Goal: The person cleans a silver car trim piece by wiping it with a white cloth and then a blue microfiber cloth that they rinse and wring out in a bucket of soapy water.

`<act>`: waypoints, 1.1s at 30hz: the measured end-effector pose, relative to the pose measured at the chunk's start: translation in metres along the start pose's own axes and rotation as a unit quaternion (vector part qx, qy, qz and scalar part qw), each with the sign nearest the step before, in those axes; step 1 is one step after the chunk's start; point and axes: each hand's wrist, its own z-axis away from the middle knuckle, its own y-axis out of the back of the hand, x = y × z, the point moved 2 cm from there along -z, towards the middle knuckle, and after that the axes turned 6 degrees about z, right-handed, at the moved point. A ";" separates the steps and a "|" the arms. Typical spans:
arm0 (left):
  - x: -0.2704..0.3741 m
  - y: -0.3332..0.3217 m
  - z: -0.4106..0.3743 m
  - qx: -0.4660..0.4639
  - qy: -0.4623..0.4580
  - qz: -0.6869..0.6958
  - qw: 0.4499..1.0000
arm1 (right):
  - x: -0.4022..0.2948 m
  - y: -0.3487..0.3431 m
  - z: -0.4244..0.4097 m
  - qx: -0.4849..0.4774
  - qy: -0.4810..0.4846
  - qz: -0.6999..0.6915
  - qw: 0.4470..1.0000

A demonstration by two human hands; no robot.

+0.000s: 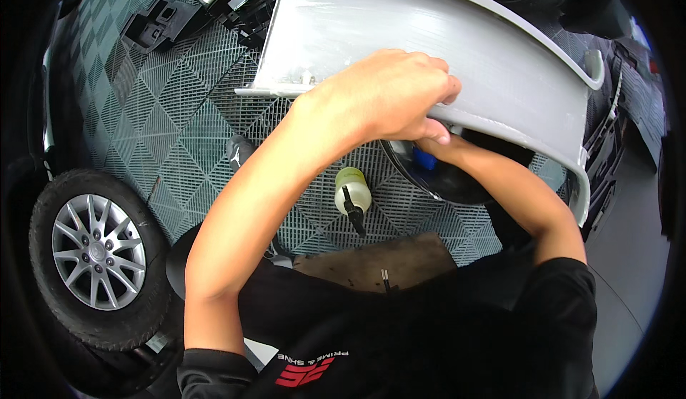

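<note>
A large curved silver-grey panel (429,39), apparently a vehicle body part, stands at the top centre, its surface streaked. My left hand (396,93) is at its near lower edge, fingers curled over the lip and thumb below. My right hand (431,146) reaches in beneath that edge from the right; the left thumb overlaps its wrist area and most of it is hidden. Beside it shows a small blue object (425,159), too covered to identify. Under the panel lies a round, glossy black object (455,187), possibly a basin.
A bottle with a black nozzle (352,198) stands on the grey grated floor tiles (203,125). A brown board or mat (375,259) lies close to my body. At left is an alloy wheel with tyre (99,254). Black plastic trim parts (161,23) lie upper left, dark panels (611,147) at right.
</note>
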 end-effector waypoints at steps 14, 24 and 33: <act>-0.007 -0.049 0.014 0.111 0.003 -0.191 0.975 | -0.008 0.046 0.074 0.053 0.035 0.134 0.989; -0.010 0.058 0.174 0.210 0.082 -0.197 0.954 | 0.020 0.015 0.043 0.022 0.009 0.163 0.986; -0.107 0.014 0.349 0.319 0.258 -0.250 0.877 | 0.024 0.004 0.003 -0.020 -0.012 0.162 0.987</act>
